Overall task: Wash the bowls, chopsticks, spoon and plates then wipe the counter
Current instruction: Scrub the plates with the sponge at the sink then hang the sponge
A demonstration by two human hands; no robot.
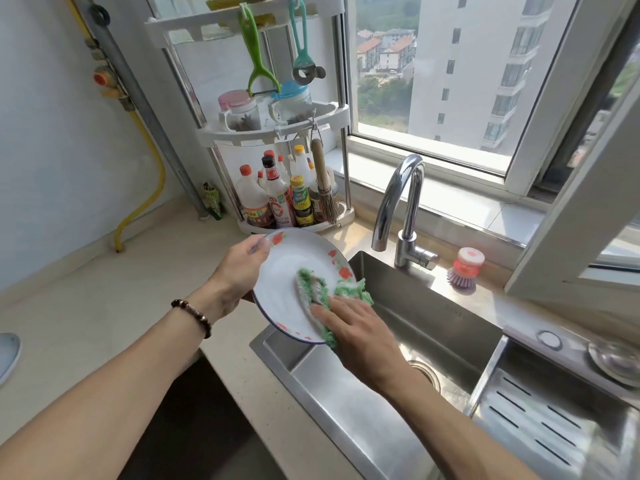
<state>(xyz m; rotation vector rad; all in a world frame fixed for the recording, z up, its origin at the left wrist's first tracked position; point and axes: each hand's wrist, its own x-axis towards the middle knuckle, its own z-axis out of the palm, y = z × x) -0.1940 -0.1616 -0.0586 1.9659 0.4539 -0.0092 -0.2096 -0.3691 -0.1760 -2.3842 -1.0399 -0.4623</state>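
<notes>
A white plate [287, 268] with red flowers and a blue rim is tilted over the left edge of the steel sink [433, 327]. My left hand [239, 271] grips its left rim, thumb on the upper face. My right hand [353, 330] lies with straight fingers on a green and white dishcloth [322, 289], pressing it against the plate's lower right face. No bowls, chopsticks or spoon show in this view.
A chrome faucet [401, 209] stands behind the sink. A pink dish brush [465, 268] sits right of the faucet. A corner rack with sauce bottles [277, 199] is on the beige counter [104, 299]. A slotted drain tray [540, 414] lies in the sink's right part.
</notes>
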